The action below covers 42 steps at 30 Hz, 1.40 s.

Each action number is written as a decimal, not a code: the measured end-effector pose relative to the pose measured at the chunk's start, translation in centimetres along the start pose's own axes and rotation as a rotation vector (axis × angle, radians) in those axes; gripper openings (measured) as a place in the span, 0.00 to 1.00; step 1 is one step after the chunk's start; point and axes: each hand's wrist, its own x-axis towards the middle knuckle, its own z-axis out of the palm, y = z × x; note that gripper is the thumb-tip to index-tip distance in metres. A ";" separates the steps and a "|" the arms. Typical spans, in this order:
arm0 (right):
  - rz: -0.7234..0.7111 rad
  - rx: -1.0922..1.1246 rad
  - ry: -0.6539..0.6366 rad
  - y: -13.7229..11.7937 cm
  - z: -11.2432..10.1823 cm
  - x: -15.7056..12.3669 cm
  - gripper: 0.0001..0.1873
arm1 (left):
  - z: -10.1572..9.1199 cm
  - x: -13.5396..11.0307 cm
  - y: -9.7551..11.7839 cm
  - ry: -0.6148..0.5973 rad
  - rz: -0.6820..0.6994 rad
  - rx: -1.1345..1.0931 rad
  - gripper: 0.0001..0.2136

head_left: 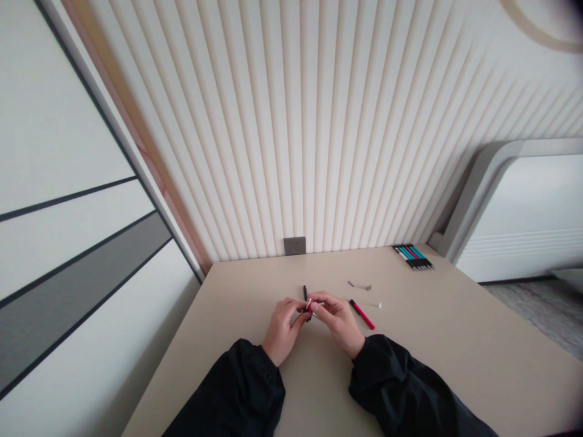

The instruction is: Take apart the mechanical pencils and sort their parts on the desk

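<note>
My left hand and my right hand meet over the middle of the table, fingers pinched together. Between the fingertips are small pen parts in red, black and white; the fingers cover much of them, so I cannot tell which hand grips which part. Just beyond the fingers is a short black pen piece. To the right of my right hand lies a red pen barrel with a black end.
Beyond the barrel lie a small dark part, a thin grey part and a white-ended part. Several pens lie in a row at the table's back right. A socket sits on the ribbed wall behind the table.
</note>
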 end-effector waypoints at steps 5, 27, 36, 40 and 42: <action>-0.049 -0.135 -0.033 0.2 -0.3 0.1 0.14 | -0.1 0.1 0.0 0.020 0.009 -0.015 0.07; -0.403 -0.917 -0.027 -1.3 -4.6 0.3 0.13 | -2.5 0.7 -1.4 -0.007 0.131 0.393 0.08; -0.480 -1.060 -0.066 -0.6 -4.5 0.4 0.12 | -2.3 0.6 -1.2 -0.069 0.153 0.465 0.08; -0.478 -1.123 -0.127 -0.3 -4.3 0.2 0.11 | -2.2 0.6 -1.3 -0.103 0.162 0.481 0.08; -0.462 -1.124 -0.109 -0.2 -4.3 0.2 0.11 | -2.2 0.7 -1.3 -0.101 0.154 0.487 0.08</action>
